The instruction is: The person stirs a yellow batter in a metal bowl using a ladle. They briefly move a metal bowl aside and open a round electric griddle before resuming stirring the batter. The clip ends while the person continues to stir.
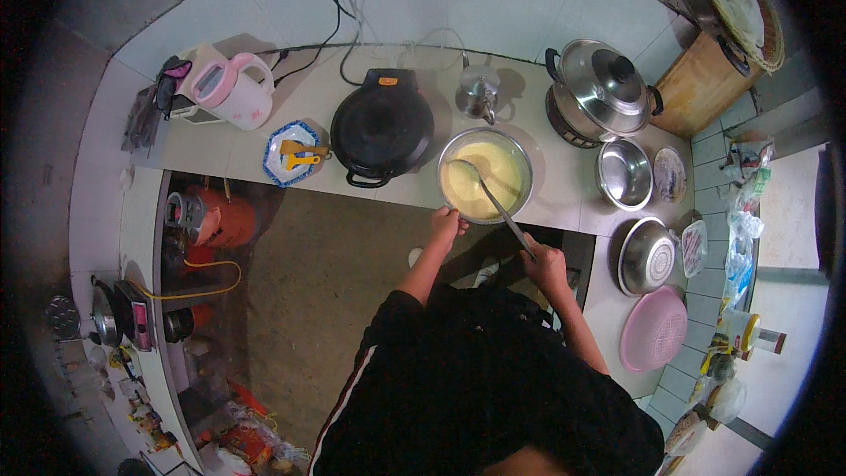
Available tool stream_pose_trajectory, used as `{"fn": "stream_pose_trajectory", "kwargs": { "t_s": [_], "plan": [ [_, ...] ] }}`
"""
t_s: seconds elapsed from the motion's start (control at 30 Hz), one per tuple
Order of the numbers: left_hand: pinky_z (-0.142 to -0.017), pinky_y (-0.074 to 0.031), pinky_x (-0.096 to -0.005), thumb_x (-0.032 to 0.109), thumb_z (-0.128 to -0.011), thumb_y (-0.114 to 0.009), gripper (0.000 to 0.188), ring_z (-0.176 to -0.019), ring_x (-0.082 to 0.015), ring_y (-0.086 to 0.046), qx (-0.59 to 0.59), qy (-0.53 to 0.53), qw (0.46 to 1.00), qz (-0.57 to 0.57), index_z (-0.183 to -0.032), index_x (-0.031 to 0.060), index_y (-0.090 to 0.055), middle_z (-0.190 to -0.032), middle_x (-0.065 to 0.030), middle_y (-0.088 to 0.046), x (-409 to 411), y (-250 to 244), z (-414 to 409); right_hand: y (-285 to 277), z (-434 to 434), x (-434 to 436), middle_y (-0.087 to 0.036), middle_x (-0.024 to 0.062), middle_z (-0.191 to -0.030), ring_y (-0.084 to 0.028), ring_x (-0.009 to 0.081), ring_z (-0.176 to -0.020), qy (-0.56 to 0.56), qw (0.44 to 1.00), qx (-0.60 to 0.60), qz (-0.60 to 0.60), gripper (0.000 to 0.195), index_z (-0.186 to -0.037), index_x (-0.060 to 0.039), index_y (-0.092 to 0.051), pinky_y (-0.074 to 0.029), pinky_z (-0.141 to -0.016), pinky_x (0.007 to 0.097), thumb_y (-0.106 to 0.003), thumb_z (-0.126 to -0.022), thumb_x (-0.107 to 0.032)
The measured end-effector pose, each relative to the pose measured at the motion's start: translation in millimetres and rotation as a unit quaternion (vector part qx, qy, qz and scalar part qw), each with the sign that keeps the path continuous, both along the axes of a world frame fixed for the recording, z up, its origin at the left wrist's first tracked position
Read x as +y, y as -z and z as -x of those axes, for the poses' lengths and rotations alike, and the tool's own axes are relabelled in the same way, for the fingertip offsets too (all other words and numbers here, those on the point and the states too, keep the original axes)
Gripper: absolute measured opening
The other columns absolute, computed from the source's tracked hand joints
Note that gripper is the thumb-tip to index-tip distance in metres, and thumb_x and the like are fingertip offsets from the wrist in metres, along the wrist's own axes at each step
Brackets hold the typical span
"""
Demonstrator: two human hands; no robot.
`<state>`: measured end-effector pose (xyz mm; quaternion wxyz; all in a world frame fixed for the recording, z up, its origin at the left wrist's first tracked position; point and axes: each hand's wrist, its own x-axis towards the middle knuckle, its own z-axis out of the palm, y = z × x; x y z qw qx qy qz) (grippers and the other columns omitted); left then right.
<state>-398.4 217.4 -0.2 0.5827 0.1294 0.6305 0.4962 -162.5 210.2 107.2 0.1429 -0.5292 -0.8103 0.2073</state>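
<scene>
A metal bowl [527, 157] sits at the counter's front edge, holding a pale yellow liquid batter [488, 157]. My left hand [449, 227] grips the near left rim of this bowl. In my right hand [545, 263] is the handle of a long metal ladle [500, 207]; its head rests in the batter toward the left side. Left of the bowl lies a closed black electric griddle [382, 124]. Just behind the bowl stands a small metal pot with a spout [478, 89].
A blue-rimmed plate [269, 162] holds a brush and a yellow scraper. The pink-and-white electric kettle [243, 98] stands at the back left. To the right are a lidded steamer pot [598, 89], metal basins [624, 175] and a pink plastic basket [654, 330]. An orange gas cylinder [225, 217] stands below the left counter.
</scene>
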Motion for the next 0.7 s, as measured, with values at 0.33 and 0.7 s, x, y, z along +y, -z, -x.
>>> {"fn": "stream_pose_trajectory", "kwargs": {
  "t_s": [0.33,0.7],
  "plan": [
    [-0.042,-0.044,-0.0257,0.011,-0.089,-0.043,0.017,-0.055,-0.0139,-0.058,0.006,-0.007,1.0,0.022,-0.085,-0.0011,-0.054,-0.068,-0.0081,-0.058,1,-1,-1,-35,-42,-4,-0.06,0.0145,-0.067,-0.059,0.0322,-0.06,-0.02,1.0,0.0,-0.011,0.037,-0.104,-0.0113,-0.062,-0.047,-0.055,0.04,-0.066,-0.067,-0.012],
    [-0.044,-0.046,-0.0252,0.013,-0.09,-0.042,0.018,-0.055,-0.0139,-0.058,-0.006,0.012,1.0,0.01,-0.087,0.0004,-0.055,-0.068,-0.0069,-0.058,0,-2,2,-2,-38,28,-0.058,0.0154,-0.066,-0.058,0.033,-0.055,0.04,0.993,-0.07,-0.084,0.036,-0.111,-0.0132,-0.055,-0.046,-0.05,0.0417,-0.059,-0.075,-0.015]
  ]
}}
